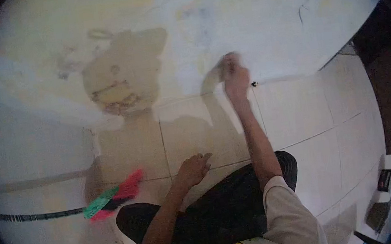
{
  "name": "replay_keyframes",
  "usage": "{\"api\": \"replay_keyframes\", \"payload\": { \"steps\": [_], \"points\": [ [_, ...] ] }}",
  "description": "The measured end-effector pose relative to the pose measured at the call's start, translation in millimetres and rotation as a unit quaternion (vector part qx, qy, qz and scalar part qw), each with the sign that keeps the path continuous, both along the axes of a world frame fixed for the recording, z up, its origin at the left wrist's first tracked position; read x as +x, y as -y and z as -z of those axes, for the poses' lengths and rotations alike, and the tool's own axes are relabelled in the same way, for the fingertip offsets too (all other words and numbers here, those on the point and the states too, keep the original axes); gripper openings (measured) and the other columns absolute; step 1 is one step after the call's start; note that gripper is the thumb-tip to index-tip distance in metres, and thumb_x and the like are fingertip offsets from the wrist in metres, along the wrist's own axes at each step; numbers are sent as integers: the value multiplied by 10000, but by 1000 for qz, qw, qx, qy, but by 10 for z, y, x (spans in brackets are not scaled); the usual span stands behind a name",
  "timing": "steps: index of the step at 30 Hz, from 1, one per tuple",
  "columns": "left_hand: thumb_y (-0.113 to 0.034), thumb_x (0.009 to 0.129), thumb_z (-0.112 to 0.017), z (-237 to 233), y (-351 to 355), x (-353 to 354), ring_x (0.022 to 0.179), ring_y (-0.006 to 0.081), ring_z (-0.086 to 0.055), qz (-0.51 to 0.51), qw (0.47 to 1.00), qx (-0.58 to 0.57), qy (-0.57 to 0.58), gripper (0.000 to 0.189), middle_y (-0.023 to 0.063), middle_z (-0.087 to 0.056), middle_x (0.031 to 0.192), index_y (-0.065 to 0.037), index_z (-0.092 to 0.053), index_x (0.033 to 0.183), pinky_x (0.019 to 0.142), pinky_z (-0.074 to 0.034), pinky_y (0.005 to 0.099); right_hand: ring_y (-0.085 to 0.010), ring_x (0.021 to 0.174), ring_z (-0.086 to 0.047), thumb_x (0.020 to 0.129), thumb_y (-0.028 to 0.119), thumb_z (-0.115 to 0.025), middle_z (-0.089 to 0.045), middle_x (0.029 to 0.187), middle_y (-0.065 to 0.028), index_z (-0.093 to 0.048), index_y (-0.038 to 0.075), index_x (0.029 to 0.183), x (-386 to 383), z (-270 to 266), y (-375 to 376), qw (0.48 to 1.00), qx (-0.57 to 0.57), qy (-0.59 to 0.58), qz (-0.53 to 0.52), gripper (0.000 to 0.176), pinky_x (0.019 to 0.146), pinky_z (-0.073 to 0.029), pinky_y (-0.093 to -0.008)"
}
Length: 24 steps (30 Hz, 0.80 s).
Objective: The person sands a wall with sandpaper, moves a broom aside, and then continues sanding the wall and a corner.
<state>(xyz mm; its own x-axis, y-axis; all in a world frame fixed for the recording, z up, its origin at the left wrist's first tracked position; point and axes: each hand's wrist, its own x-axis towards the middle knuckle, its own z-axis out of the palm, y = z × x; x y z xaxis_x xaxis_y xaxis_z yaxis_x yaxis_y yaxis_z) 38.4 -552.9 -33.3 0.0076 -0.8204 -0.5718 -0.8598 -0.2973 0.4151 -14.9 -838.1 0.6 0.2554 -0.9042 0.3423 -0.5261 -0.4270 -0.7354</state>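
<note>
**A:** Where is your right hand?

**B:** I have the right hand point(235, 76) stretched out ahead of me, against the wall point(266, 27). It sits low down, just above where the wall meets the tiled floor point(300, 110). The hand is blurred. It looks bunched up, but I cannot tell whether it is closed on anything.

**A:** And the wall around it?

**B:** The part under and to the right of that hand is pale and painted. Well off to its left is a big brownish bare patch point(125, 74) with ragged edges. A small dark speck point(254, 84) lies just right of the hand, at the foot of the wall. It is too small for me to say what it is.

**A:** What about the left hand?

**B:** The left hand point(193, 169) is much nearer to me, below and left of the right one. Its fingers are loose and slightly bent, and it is holding nothing. It hovers over the tiles, just beyond my knee in dark trousers point(224, 200). I cannot tell if it touches the floor.

**A:** Is anything lying near it?

**B:** A brush with red and green bristles point(115, 198) lies on the floor to the left of that hand, a little nearer to me and not touching it.
</note>
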Motion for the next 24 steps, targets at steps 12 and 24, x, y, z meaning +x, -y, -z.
{"api": "replay_keyframes", "payload": {
  "steps": [12,24],
  "points": [
    [-275,1002,-480,-85,70,-37,1108,330,-572,-7,1000,7,6,434,183,-588,1191,-100,-430,1396,975,-454,440,-325,684,-684,999,442,-441,-676,723,-130,-642,145,1055,-365,-338,63,988,-88,-52,115,362,612,-508,-436],
    [-285,1008,-473,-7,14,-22,1119,325,-569,2,1000,-25,0,449,183,-576,1217,-100,-417,1414,979,-451,459,-221,745,-588,953,208,-604,-624,785,-108,-645,33,953,-118,-146,-94,978,-115,150,86,179,658,-463,-353]
  ]
}}
